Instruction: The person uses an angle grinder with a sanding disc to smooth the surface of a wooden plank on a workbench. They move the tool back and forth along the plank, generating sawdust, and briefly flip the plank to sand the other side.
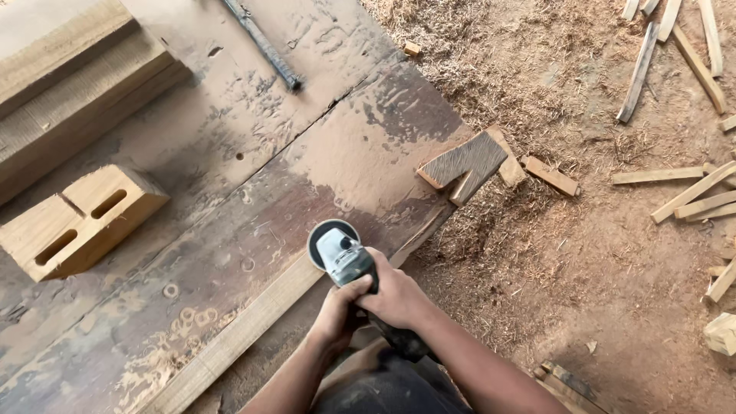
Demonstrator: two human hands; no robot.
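Both hands, the left hand (336, 310) and right hand (395, 295), are closed around a grinder (345, 257), its disc on a pale strip (245, 330) along the bench (253, 192) near edge. Fingers hide the grinder's body; its tail end is lost in shadow. A slotted block (77, 222) sits by the left edge, scrap sticks (690, 195) on the sawdust floor.

Even, soft daylight, moderately bright; no glare. The grinder (342, 257) and the hands holding it are sharp and cast only faint, short shadows on the bench (253, 176). Sticks (690, 195) far right of the grinder splay slightly from wide-angle distortion.
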